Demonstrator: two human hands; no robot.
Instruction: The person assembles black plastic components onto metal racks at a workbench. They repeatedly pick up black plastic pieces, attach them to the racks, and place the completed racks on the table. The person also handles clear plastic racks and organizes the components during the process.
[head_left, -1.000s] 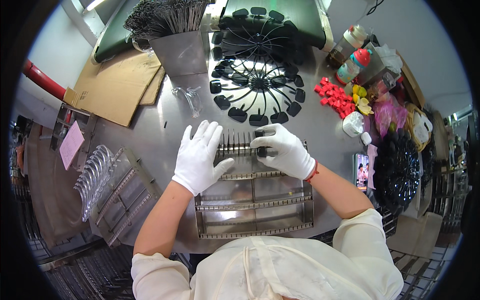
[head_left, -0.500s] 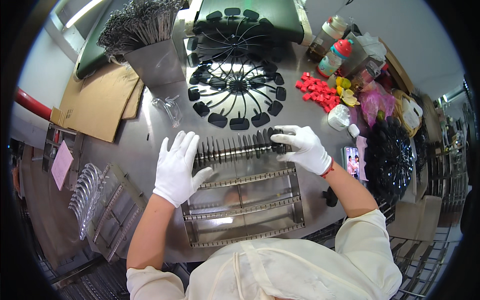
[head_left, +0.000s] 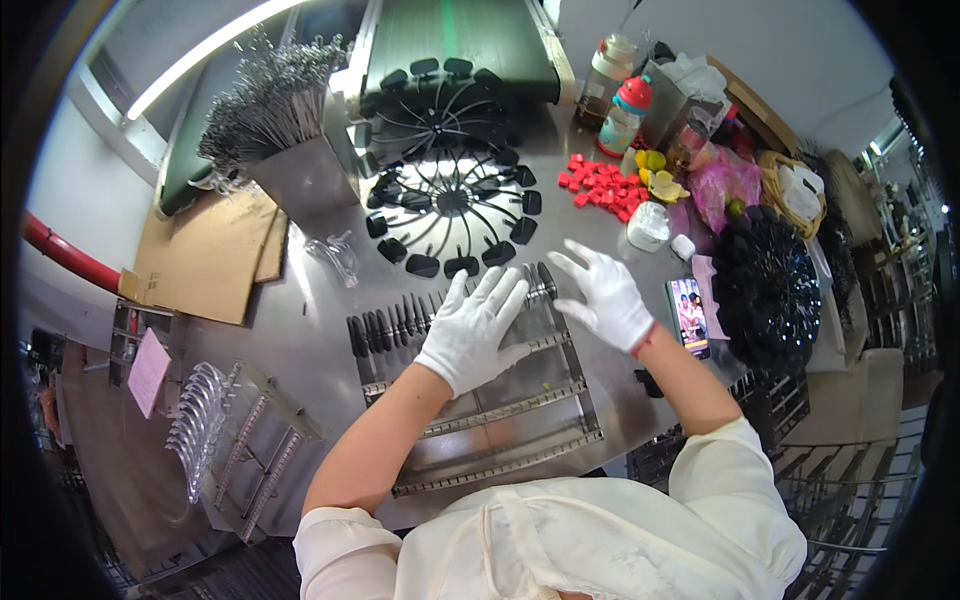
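Note:
A slotted metal rack (head_left: 505, 410) lies before me, with a row of thin black paddle-shaped pieces (head_left: 385, 328) standing in its far rail. My left hand (head_left: 474, 335), in a white glove, reaches over the row with fingers stretched out, hiding its middle part. Just off the row's right end is my right hand (head_left: 608, 300), also white-gloved, its thumb and fingers apart and nothing between them. Beyond the rack, more black paddles on curved stems fan out in stacked wheels (head_left: 452, 200).
Left stand a metal bin of wire stems (head_left: 310, 180), cardboard (head_left: 205, 255) and a second rack with clear hooks (head_left: 200, 425). To the right are red blocks (head_left: 603, 187), bottles (head_left: 624, 115), a phone (head_left: 688, 318) and a dark glossy bundle (head_left: 768, 290). A green belt (head_left: 460, 45) lies behind.
My left hand has moved from the row's left end rightward over its middle. My right hand's fingers have come off the row's right end and spread. The whole view has shifted a little.

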